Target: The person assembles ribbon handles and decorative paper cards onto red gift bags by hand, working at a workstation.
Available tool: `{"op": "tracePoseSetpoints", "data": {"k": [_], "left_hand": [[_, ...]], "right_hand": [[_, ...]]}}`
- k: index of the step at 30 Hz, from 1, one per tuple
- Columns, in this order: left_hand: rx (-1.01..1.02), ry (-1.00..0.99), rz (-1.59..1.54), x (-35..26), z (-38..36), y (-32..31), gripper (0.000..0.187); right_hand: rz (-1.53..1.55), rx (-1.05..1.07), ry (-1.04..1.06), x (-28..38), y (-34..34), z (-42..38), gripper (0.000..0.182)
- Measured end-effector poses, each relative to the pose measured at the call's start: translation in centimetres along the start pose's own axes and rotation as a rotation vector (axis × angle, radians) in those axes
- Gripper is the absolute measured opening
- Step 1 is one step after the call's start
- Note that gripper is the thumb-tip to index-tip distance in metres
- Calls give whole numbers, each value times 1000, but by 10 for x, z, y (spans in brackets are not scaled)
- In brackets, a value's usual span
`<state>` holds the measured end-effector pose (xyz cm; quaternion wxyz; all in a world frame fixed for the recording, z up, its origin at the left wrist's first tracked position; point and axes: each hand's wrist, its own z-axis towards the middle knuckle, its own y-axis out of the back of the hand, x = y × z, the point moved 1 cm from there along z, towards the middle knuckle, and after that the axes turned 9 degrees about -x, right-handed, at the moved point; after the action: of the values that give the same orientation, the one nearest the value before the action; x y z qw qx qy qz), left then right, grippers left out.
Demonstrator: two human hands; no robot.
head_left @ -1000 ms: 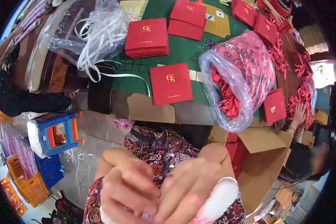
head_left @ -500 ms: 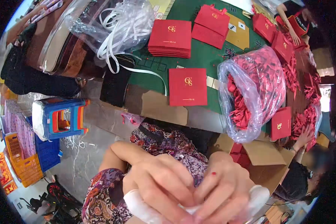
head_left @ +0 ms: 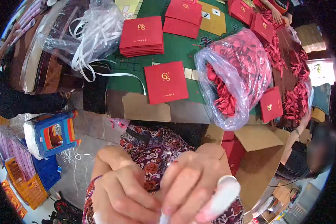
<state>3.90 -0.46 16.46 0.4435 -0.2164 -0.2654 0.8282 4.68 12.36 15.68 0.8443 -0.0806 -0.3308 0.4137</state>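
Close to the camera, my left hand and my right hand meet in front of my lap, fingers curled inward. A small white bit shows between the fingertips at the bottom edge; what it is I cannot make out. A white covering wraps a finger of my right hand. Beyond the hands, a red envelope-like pouch with gold lettering lies at the table's near edge. A stack of the same red pouches is behind it. To the right, a clear plastic bag bulges with red ribbon pieces.
White ribbon spills from clear plastic at the left. A cardboard box holding red pouches stands right of my lap. Stacked stools are on the floor at left. Other people work along the table's right side, one person's arm reaching in.
The camera view has turned, shifting the table items left and up. Both hands sit further left in view, still curled together; the white-covered right finger now points up more.
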Motion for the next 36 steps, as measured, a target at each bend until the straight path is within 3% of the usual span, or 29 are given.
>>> {"op": "tracePoseSetpoints", "data": {"k": [1, 2, 3, 4, 5, 6, 7, 8, 11, 12, 13, 14, 15, 16, 17, 19, 25, 27, 29, 33, 35, 36], "left_hand": [[0, -118, -3, -1, -6, 7, 23], [-134, 243, 382, -45, -22, 18, 28], [-126, 231, 396, -42, -28, 36, 28], [-24, 320, 621, -31, -31, 56, 9], [74, 409, 846, -23, -32, 73, 26], [224, 520, 1051, -22, -33, 85, 37], [45, 713, 984, -12, -39, 88, 34], [-165, 902, 947, -8, -51, 93, 31], [-173, 852, 1101, -2, -77, 134, 26], [-123, 819, 1205, -2, -78, 148, 24], [-217, 828, 1152, 2, -73, 156, 24], [-165, 761, 1339, 2, -65, 161, 23], [115, 582, 1593, 1, -56, 184, 22], [86, 469, 1610, 9, -45, 192, 20], [251, 337, 1779, 13, -35, 204, 19], [437, 254, 1807, 25, -24, 235, 22], [605, 371, 1866, 57, -15, 300, 14], [670, 447, 2105, 65, -19, 313, 13], [683, 472, 2114, 70, -27, 329, 16], [687, 661, 2153, 67, -28, 309, 18], [746, 379, 2112, 61, -36, 309, 21], [746, 385, 2110, 58, -36, 301, 21]], "right_hand": [[8, -125, 154, -9, -1, -13, 11], [-137, -261, 152, -13, -5, -30, 10], [-230, -222, 17, -17, 11, -45, 10], [-322, -181, -117, -19, 25, -55, 12], [-715, -372, -214, -22, 21, -60, 22], [-860, -524, -289, -36, 27, -68, 30], [-805, -655, -308, -53, 35, -76, 24], [-812, -642, -382, -62, 43, -81, 20], [-734, -713, -653, -85, 53, -94, 16], [-739, -696, -649, -95, 57, -101, 20], [-661, -752, -663, -96, 56, -100, 20], [-701, -739, -657, -95, 59, -107, 21], [-745, -731, -649, -94, 63, -115, 23], [-762, -754, -647, -88, 66, -122, 23], [-882, -740, -661, -80, 70, -129, 24], [-1125, -746, -621, -66, 80, -144, 24], [-1889, -728, -471, -9, 131, -168, 32], [-2092, -666, -467, 1, 144, -165, 39], [-2335, -612, -505, 3, 157, -163, 41], [-2410, -591, -557, 12, 158, -158, 44], [-2310, -657, -729, 22, 144, -159, 48], [-2289, -669, -749, 26, 140, -165, 52]]}}
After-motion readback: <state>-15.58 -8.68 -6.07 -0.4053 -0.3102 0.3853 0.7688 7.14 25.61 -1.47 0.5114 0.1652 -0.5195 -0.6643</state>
